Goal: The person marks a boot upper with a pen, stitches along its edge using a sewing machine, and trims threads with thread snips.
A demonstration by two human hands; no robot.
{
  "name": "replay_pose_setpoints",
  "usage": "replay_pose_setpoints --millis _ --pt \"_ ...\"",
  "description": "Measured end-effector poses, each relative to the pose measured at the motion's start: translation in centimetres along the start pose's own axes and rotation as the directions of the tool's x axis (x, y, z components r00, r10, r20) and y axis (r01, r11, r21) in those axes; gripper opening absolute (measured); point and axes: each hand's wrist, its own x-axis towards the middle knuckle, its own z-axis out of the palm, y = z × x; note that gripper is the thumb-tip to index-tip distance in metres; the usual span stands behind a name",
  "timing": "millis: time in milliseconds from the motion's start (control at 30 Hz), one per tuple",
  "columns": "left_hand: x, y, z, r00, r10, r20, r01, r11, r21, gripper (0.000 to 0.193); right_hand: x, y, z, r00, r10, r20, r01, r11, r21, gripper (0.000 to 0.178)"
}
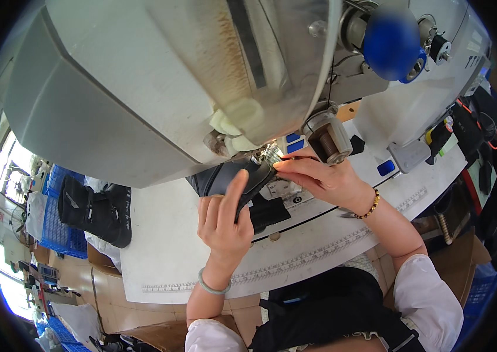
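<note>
A curved black leather-like piece point(216, 179) lies under the head of a grey sewing machine point(113, 111), by the metal presser parts point(270, 154). My left hand point(225, 223) is closed on its near side, the index finger stretched along it and the other fingers curled. From the right, my right hand point(325, 183) reaches to the piece's edge beside the presser parts. Its thumb and fingertips are pinched together there; whatever they hold is too small to make out. A flat black part point(269, 214) lies on the white table point(184, 258) between my hands.
A spool of brown thread point(329, 141) hangs just above my right hand. Printed ruler tape point(260, 268) runs along the table's near edge. Black boots point(99, 211) stand at the left by blue crates point(61, 229). A grey lever point(408, 155) sits at the right.
</note>
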Motion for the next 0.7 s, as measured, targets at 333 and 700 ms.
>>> replay_pose_setpoints --millis 333,700 --pt "0.0 -0.5 -0.2 0.999 0.032 0.004 -0.031 0.995 -0.095 0.050 -0.1 -0.4 0.2 0.999 0.039 0.013 -0.039 0.999 -0.011 0.032" --pt "2.9 1.7 -0.5 0.954 0.212 0.213 -0.224 0.974 0.038 0.024 0.6 -0.8 0.1 0.997 0.058 0.055 -0.058 0.998 -0.003 0.033"
